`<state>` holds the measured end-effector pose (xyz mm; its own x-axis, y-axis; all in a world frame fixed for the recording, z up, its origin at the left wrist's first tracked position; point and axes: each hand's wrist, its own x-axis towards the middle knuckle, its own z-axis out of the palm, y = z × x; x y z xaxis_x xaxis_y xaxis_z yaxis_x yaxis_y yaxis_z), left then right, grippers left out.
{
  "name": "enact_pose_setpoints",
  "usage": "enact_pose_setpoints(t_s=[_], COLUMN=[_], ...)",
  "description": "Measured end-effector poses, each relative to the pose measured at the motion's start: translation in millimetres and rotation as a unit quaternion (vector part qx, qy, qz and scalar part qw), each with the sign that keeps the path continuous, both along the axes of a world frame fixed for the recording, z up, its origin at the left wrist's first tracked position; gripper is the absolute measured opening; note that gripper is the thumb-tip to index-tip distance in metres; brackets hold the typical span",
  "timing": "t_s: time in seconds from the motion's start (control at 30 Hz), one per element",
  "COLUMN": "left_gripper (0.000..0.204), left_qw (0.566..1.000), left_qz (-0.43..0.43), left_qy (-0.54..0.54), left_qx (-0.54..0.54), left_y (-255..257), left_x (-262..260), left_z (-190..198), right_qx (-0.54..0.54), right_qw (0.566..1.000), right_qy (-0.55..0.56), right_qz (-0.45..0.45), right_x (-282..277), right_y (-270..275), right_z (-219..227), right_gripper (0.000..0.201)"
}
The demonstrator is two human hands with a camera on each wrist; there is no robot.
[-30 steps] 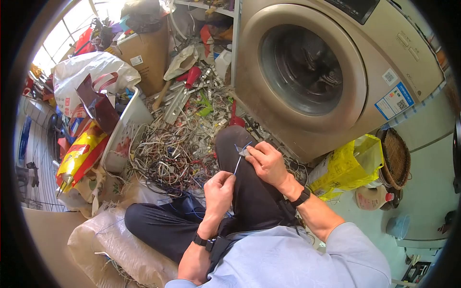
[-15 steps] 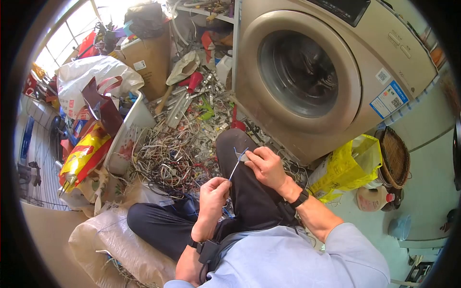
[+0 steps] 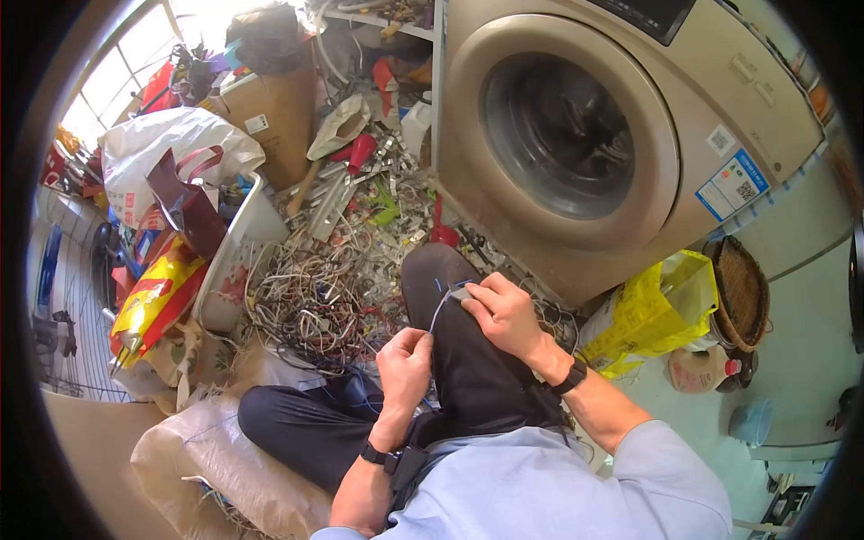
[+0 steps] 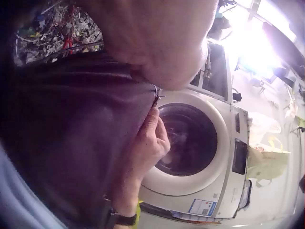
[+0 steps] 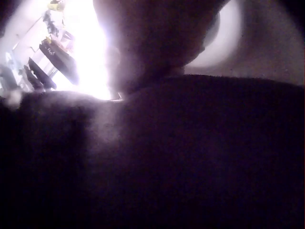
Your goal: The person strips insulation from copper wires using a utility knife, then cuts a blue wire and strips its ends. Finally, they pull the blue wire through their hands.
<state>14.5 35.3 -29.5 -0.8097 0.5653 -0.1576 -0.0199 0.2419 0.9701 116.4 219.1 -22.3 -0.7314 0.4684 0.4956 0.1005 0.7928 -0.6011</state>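
Observation:
In the head view, my left hand (image 3: pixel 405 369) pinches the lower end of a thin blue-white wire (image 3: pixel 436 319) between thumb and bent forefinger. My right hand (image 3: pixel 506 315) grips a small flat grey piece (image 3: pixel 461 293) at its fingertips, and the wire's upper part runs up against it. Both hands are over the raised knee in dark trousers (image 3: pixel 441 265). The left wrist view shows the right hand (image 4: pixel 151 143) beyond the leg, a bit of wire at its fingertips. A dark, blurred hand (image 5: pixel 152 38) fills the top of the right wrist view.
A heap of tangled wires (image 3: pixel 315 306) and metal scraps cover the floor ahead. The washing machine (image 3: pixel 558 243) stands ahead to the right, a yellow bag (image 3: pixel 630 328) beside it. At left are a filled white bin (image 3: pixel 229 279) and a woven sack (image 3: pixel 216 450).
The wire between the hands was straight and taut; now it bows slightly. My left hand has shifted a little up towards the right hand, which stays over the knee.

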Motion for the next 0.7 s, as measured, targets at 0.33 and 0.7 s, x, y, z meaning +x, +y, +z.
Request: enact_pose_setpoints(t_s=[0.33,0.7], left_gripper=[0.021,0.013], left_qw=[0.998,0.975], left_qz=[-0.059,-0.010], left_qy=[-0.030,-0.205], left_qx=[-0.005,0.080], left_y=[35.7,11.9], left_x=[-21.5,-2.0], left_z=[11.8,-5.8], right_qx=[0.003,0.019], right_qw=[0.999,0.999], right_qy=[-0.014,0.017], right_qz=[0.048,-0.031], right_x=[-8.5,-2.9], right_y=[6.2,16.7], right_z=[1.9,-19.1], right_gripper=[0.017,0.024])
